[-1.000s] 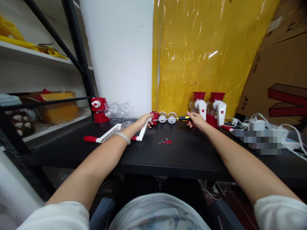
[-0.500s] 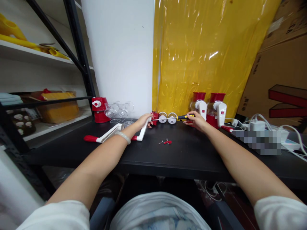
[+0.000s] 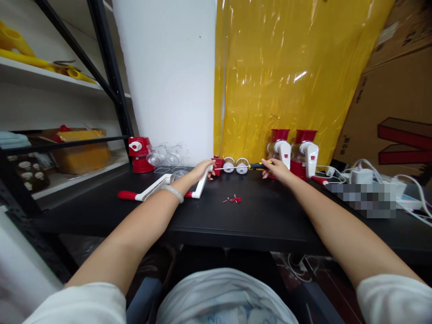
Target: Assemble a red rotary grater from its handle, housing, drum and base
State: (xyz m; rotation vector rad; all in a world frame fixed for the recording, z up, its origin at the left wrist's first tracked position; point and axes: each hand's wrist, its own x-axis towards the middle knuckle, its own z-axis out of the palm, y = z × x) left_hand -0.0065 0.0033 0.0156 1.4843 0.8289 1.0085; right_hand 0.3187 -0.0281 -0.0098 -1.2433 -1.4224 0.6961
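Note:
My left hand (image 3: pixel 202 170) is closed around a white crank arm (image 3: pixel 202 183) with a red end, at the far side of the black table (image 3: pixel 263 216). A small red part (image 3: pixel 218 164) sits at the top of that arm. My right hand (image 3: pixel 275 168) grips the yellow and black handle of a screwdriver (image 3: pixel 251 166). Its thin shaft points left to the red part. Small screws and a red bit (image 3: pixel 232 199) lie on the table between my arms.
Two red and white grinder units (image 3: pixel 297 152) stand by the yellow plastic sheet. Two small white wheels (image 3: pixel 235 165) lie behind the screwdriver. Another crank (image 3: pixel 145 192), a red base (image 3: pixel 139 154) and clear cups (image 3: pixel 167 155) lie at left. Chargers and cables (image 3: pixel 364 177) lie at right; shelving stands at left.
My right hand has shifted slightly on the screwdriver handle, as if turning it. The left hand and the crank arm have stayed in place.

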